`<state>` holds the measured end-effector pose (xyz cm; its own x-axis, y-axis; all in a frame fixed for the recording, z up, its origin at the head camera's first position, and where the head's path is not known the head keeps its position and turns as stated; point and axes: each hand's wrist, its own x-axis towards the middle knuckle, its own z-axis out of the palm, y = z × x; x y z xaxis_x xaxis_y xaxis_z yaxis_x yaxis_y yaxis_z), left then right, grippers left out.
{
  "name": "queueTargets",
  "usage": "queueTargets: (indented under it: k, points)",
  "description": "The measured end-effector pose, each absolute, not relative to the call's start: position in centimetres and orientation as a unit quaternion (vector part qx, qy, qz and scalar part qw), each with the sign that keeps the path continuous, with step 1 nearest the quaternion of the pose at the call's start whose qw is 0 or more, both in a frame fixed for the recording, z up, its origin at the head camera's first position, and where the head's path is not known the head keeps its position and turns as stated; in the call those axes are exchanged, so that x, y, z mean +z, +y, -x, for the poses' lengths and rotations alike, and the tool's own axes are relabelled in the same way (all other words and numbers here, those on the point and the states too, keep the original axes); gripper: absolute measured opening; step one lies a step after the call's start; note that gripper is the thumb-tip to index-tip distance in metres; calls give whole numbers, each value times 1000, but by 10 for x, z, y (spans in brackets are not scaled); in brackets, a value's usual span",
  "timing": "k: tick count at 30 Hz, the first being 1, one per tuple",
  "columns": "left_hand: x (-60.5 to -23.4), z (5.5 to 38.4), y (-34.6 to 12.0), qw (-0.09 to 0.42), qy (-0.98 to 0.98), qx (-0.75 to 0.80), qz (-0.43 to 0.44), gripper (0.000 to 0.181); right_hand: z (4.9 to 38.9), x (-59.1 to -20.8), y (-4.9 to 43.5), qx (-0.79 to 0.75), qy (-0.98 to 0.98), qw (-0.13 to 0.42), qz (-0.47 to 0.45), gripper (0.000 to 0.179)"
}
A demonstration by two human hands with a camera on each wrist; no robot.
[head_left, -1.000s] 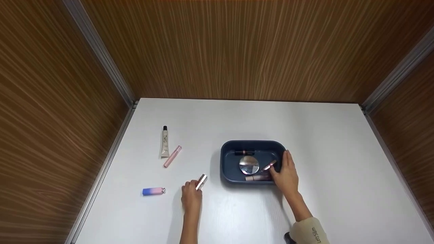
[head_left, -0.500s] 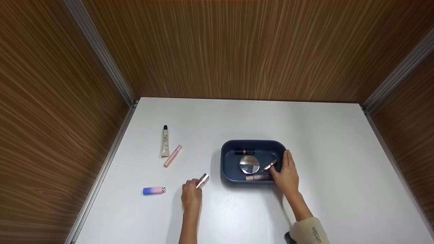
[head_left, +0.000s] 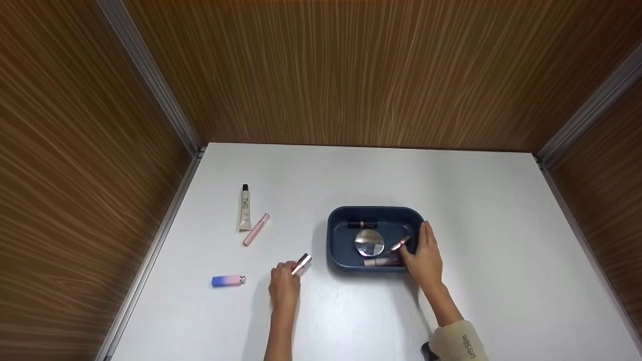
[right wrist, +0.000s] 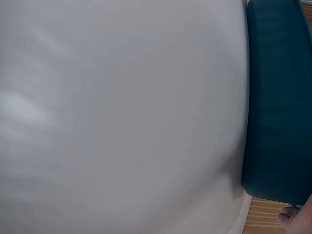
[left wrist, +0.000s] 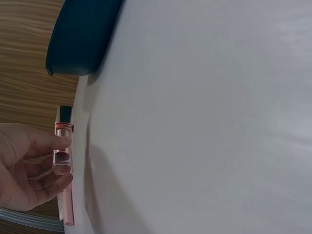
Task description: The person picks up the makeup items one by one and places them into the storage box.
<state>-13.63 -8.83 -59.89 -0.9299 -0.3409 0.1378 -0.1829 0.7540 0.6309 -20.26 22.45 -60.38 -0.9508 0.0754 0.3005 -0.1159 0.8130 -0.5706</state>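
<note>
My left hand (head_left: 285,286) pinches a clear lip gloss tube (left wrist: 62,146) with a shiny silver cap, thumb on one side and fingers on the other. It is held left of a dark blue box (head_left: 368,268), apart from it. My right hand (head_left: 425,260) grips that box at its right wall, thumb inside and fingers along the outside. In the box lie a round silver compact (head_left: 369,243), a black tube (head_left: 362,224), a pink-capped tube (head_left: 378,261) and a small shiny tube (head_left: 399,243) by my thumb, which partly hides it.
Left on the white table (head_left: 476,200) lie a cream squeeze tube (head_left: 245,210) with a black cap, a slim pink tube (head_left: 256,229) and a blue-to-pink lipstick (head_left: 228,281). Wood-grain panels (head_left: 351,75) enclose the table at the back and sides.
The left hand has edged slightly right and away from me, bringing the lip gloss tube a little closer to the box. The right hand keeps its grip on the box wall.
</note>
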Motion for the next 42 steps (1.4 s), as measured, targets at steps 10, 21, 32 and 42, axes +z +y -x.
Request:
queueTargets:
  k: [10,21,32,42]
  points:
    - [-592,138,-85,129,-930,-316,-136,15,203,-603,225,302,-941,152,-9,77]
    - [-581,137,-82,143,-930,-314,-128,21,203,-603,224,297,-944,143,-4,78]
    - [-568,139,-78,147,-931,-312,-118,28,203,-603,224,297,-944,143,-3,78]
    - [-562,140,-70,155,-930,-319,-100,29,204,-603,224,306,-941,148,-5,77]
